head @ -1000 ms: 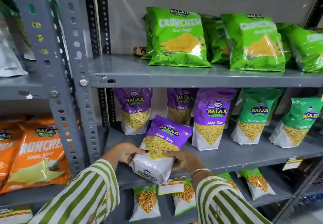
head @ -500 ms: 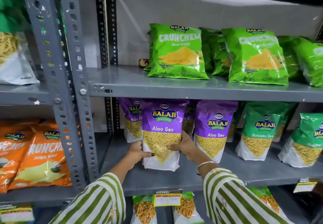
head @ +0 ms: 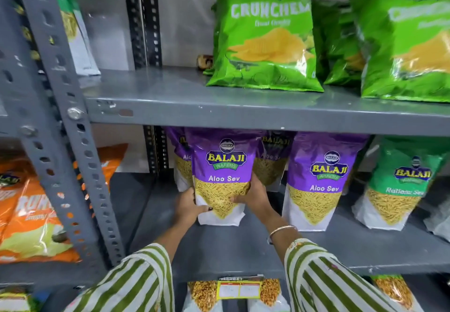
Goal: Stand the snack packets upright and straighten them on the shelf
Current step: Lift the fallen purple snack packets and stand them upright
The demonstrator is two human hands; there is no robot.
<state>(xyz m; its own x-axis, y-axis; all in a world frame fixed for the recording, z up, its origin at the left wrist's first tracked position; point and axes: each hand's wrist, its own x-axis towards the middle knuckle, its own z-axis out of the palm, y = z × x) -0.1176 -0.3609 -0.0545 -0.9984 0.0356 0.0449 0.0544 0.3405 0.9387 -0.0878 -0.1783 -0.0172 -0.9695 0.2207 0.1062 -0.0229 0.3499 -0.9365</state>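
Note:
A purple Aloo Sev packet stands upright on the grey middle shelf, its white base on the shelf surface. My left hand grips its lower left side and my right hand grips its lower right side. Behind it stand two more purple packets, partly hidden. To the right another Aloo Sev packet stands upright, then a green Ratlami Sev packet.
The upper shelf carries green Crunchem bags just above the packets' tops. A perforated grey upright stands at the left, with orange bags beyond it. A price label hangs on the middle shelf's front edge above lower packets.
The purple packet was tilted near the shelf's front edge; both hands raised it upright and set it further back on the shelf. The view has moved closer.

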